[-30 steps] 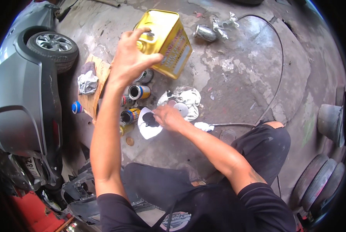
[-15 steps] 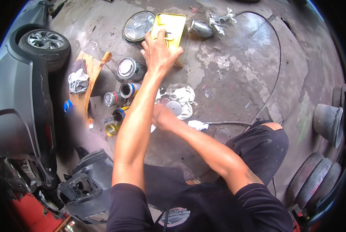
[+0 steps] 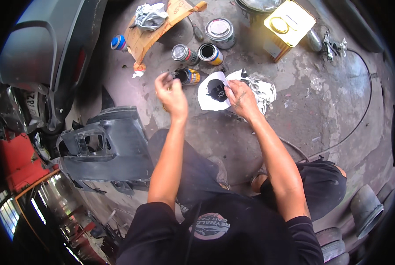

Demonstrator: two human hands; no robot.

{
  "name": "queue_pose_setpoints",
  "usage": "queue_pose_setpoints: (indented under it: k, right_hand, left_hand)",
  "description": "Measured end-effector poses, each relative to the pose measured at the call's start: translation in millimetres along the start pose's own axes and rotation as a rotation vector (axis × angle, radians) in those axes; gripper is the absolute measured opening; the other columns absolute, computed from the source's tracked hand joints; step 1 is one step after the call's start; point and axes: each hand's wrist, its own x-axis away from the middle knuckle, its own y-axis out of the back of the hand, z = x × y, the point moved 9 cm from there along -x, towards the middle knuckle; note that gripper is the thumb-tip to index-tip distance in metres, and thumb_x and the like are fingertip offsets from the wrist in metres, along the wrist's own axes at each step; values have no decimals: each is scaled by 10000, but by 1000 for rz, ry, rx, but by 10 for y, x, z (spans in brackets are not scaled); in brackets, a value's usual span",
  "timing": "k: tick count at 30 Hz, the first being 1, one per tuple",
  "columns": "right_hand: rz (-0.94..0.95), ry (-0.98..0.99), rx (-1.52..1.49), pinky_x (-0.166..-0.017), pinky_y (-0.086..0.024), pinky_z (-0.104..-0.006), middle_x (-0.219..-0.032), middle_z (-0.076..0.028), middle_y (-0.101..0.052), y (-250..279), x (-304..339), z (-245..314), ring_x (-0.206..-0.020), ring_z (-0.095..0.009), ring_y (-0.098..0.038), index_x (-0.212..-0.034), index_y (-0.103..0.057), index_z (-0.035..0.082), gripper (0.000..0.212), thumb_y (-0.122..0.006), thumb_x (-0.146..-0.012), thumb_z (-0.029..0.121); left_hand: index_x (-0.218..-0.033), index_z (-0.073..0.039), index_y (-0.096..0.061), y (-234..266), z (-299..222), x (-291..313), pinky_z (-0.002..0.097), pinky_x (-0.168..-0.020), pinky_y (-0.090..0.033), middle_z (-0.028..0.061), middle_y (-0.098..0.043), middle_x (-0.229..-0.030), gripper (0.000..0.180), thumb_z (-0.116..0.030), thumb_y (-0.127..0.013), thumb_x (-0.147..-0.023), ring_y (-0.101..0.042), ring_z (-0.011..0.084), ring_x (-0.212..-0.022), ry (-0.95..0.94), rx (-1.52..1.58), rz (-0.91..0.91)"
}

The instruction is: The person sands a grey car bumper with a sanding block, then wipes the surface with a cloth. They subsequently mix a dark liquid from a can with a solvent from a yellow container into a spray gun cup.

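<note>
My right hand (image 3: 243, 98) is closed on the right side of a white sheet (image 3: 207, 105) with a wet-looking black round patch (image 3: 216, 90) on it. A thin pale edge shows by its thumb, too small to name. My left hand (image 3: 173, 95) is raised with its fingers bent and smeared by motion; whether it holds anything I cannot make out. Just beyond it lies a tilted orange-and-blue can (image 3: 190, 77), dark inside. An open can of black paint (image 3: 209, 54) stands farther back, beside a small grey-topped can (image 3: 184, 54).
A larger lidded can (image 3: 220, 32) and a yellow-topped square tin (image 3: 290, 22) stand at the back. A crumpled white cloth (image 3: 264, 90) lies right of my right hand. Cardboard (image 3: 162, 26), a spray gun with hose (image 3: 336, 46) and a black car bumper (image 3: 113, 137) surround the spot.
My left hand has left the yellow-topped tin and come back toward the small cans. My right hand now shows on the white sheet. The whole view has shifted.
</note>
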Motion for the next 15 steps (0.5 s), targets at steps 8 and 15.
queue_pose_setpoints:
  k: [8, 15]
  right_hand:
    - [10, -6, 64, -936, -517, -472, -1143, -189, -699, 4, -33, -110, -1065, -399, -649, -1146, -709, -13, 285, -597, -997, 203]
    - [27, -22, 68, -939, -516, -467, -1131, -196, -700, -6, -25, -159, -1059, -401, -651, -1141, -708, -18, 282, -598, -999, 200]
  left_hand:
    - [-1629, -155, -277, -166, 780, 211, 458, -1131, -420, 264, -446, -1468, 1016, -34, -824, -782, -502, 383, -1348, -64, -360, 277]
    - [-1641, -168, -233, -400, 875, 184, 467, -1185, -367, 276, -372, -1528, 1055, -37, -834, -784, -426, 446, -1413, -39, -334, 242]
